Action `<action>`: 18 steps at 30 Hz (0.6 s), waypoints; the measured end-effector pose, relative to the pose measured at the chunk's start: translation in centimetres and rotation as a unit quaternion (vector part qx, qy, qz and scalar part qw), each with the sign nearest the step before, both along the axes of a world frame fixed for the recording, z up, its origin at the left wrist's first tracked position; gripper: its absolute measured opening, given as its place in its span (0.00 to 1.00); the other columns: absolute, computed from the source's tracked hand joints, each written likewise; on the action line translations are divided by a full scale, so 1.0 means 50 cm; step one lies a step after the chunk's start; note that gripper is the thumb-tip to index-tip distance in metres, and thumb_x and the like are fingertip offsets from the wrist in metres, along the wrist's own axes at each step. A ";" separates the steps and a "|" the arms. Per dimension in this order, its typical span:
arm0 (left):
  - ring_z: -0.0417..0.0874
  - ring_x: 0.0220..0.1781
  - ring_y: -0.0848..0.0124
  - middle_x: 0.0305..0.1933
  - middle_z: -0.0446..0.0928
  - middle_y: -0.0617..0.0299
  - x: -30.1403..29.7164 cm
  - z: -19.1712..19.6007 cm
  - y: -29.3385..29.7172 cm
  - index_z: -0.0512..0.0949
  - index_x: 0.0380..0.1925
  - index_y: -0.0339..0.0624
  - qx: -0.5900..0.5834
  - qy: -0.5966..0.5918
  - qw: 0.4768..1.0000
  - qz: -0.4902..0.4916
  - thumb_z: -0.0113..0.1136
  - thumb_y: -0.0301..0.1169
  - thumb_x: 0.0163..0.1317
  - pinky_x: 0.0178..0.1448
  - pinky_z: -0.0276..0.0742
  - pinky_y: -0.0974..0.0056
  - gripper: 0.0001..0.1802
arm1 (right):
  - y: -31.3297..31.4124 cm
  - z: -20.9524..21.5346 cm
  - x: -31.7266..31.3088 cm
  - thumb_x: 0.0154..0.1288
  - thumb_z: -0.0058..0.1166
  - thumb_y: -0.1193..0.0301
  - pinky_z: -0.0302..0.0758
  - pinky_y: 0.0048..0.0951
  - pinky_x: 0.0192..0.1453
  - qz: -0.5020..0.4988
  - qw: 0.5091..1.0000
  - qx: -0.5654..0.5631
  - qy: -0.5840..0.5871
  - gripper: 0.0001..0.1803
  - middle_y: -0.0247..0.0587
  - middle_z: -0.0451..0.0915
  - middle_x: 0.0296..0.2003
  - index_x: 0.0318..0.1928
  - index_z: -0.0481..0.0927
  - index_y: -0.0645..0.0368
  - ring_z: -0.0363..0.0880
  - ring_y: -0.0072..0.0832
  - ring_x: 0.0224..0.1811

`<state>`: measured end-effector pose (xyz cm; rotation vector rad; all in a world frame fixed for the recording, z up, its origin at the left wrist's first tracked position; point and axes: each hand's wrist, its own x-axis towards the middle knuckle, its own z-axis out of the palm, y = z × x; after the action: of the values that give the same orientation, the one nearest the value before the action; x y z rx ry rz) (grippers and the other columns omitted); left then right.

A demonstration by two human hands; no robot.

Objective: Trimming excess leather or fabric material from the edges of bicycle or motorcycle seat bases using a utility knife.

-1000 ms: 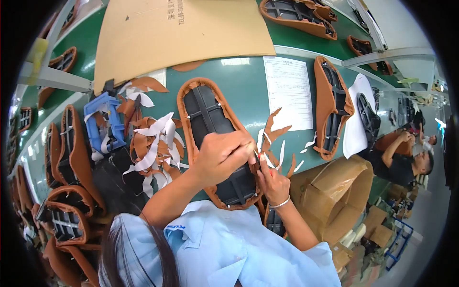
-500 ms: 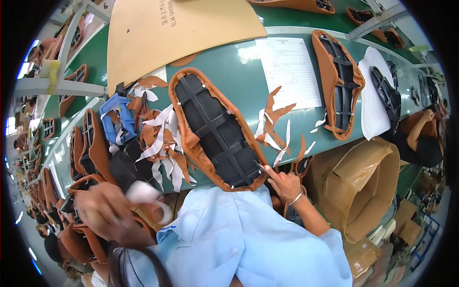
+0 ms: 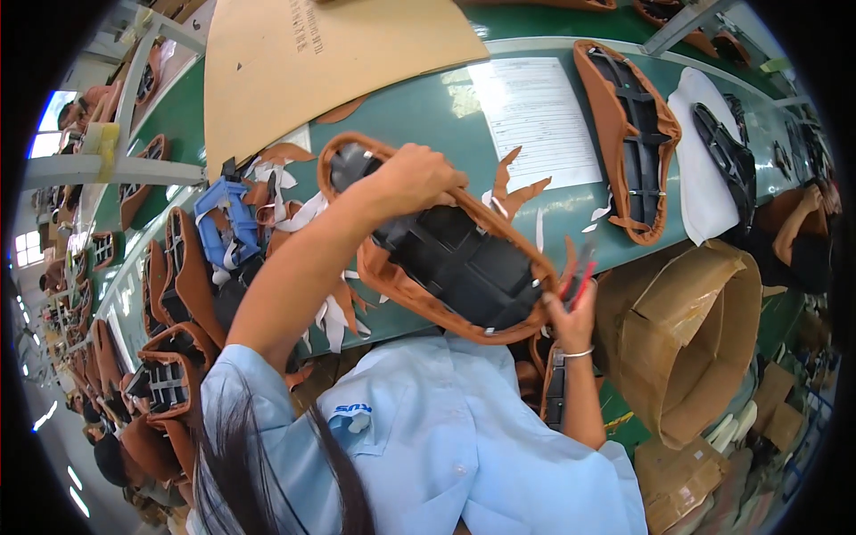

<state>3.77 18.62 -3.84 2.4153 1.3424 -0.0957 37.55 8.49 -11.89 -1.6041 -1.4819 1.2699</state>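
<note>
Your right hand (image 3: pixel 571 314) clenches red-handled cutters (image 3: pixel 580 267) at the near end of the brown-covered seat base (image 3: pixel 446 254), which lies on the green workbench (image 3: pixel 428 116). Your left hand (image 3: pixel 415 178) grips its far rim.

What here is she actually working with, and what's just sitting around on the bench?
In use:
- left hand gripping the upturned seat, brown cover over black base
- right hand at its edge, holding red-handled pliers

Lying about:
- brown and white trimmings
- printed sheet
- cardboard sheet
- second seat
- blue tool
- lined cardboard bin
</note>
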 end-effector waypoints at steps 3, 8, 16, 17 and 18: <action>0.80 0.30 0.53 0.25 0.78 0.52 -0.019 0.033 0.005 0.78 0.37 0.49 0.061 -0.068 0.996 0.010 0.60 0.40 0.54 0.33 0.73 0.53 0.13 | 0.085 0.079 0.031 0.65 0.51 0.68 0.72 0.23 0.39 -0.239 0.959 0.073 0.135 0.15 0.34 0.73 0.34 0.49 0.66 0.60 0.73 0.20 0.33; 0.79 0.34 0.47 0.31 0.78 0.45 -0.048 -0.031 -0.107 0.75 0.46 0.43 0.046 -0.256 0.892 0.371 0.59 0.39 0.55 0.39 0.73 0.51 0.19 | 0.096 0.059 -0.079 0.67 0.49 0.66 0.72 0.20 0.27 -0.077 0.991 -0.020 0.108 0.22 0.36 0.76 0.34 0.56 0.64 0.62 0.75 0.19 0.28; 0.78 0.37 0.50 0.34 0.76 0.47 0.056 -0.096 -0.274 0.69 0.47 0.35 0.244 -0.184 0.776 0.551 0.57 0.39 0.59 0.42 0.72 0.56 0.22 | 0.034 -0.067 -0.140 0.68 0.50 0.64 0.74 0.22 0.37 0.062 0.995 0.063 -0.049 0.16 0.33 0.73 0.32 0.48 0.70 0.62 0.73 0.19 0.31; 0.78 0.37 0.50 0.34 0.76 0.47 0.060 -0.109 -0.249 0.69 0.47 0.35 0.238 -0.190 0.773 0.556 0.57 0.39 0.59 0.42 0.72 0.56 0.22 | 0.030 -0.073 -0.136 0.68 0.50 0.64 0.74 0.22 0.37 0.065 0.994 0.061 -0.058 0.16 0.33 0.73 0.32 0.48 0.70 0.62 0.73 0.19 0.31; 0.79 0.34 0.54 0.35 0.77 0.49 0.065 -0.120 -0.220 0.69 0.46 0.33 0.118 -0.321 0.744 0.574 0.57 0.39 0.59 0.39 0.72 0.57 0.22 | 0.033 -0.076 -0.139 0.68 0.50 0.64 0.75 0.23 0.37 0.075 0.993 0.059 -0.069 0.16 0.33 0.73 0.32 0.48 0.70 0.62 0.74 0.20 0.31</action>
<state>7.02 7.62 -9.86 1.1054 2.2002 1.1499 30.61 10.12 -15.69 -1.5544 -1.7580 1.1463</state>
